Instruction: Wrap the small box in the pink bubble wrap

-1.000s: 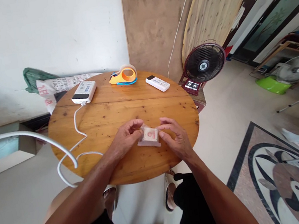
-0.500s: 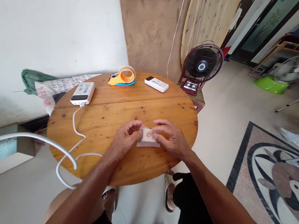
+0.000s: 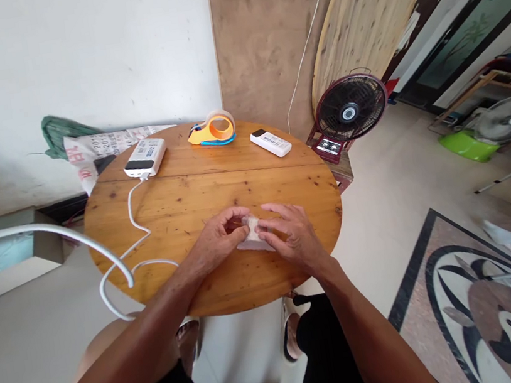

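Observation:
A small whitish packet point(image 3: 254, 242), seemingly in clear film, rests on the round wooden table point(image 3: 199, 193) near its front edge. My left hand point(image 3: 220, 237) is closed on the packet's left side, thumb on top and fingers curled behind. From the right, my right hand point(image 3: 293, 235) pinches the packet between thumb and index finger. The fingers cover much of its upper face, so its print is mostly hidden. A white cable point(image 3: 131, 212) lies on the table left of my left forearm.
Along the table's back are a white power bank point(image 3: 149, 154) with the cable plugged in, an orange-and-blue tape dispenser point(image 3: 200, 137) and a second white power bank point(image 3: 272, 145). A dark red fan point(image 3: 349, 112) stands right of the table. A thick white tube point(image 3: 66, 234) arcs at left.
My right thumb and fingers have moved inward over the packet and closed on it, covering the reddish print that showed before. The view has shifted slightly.

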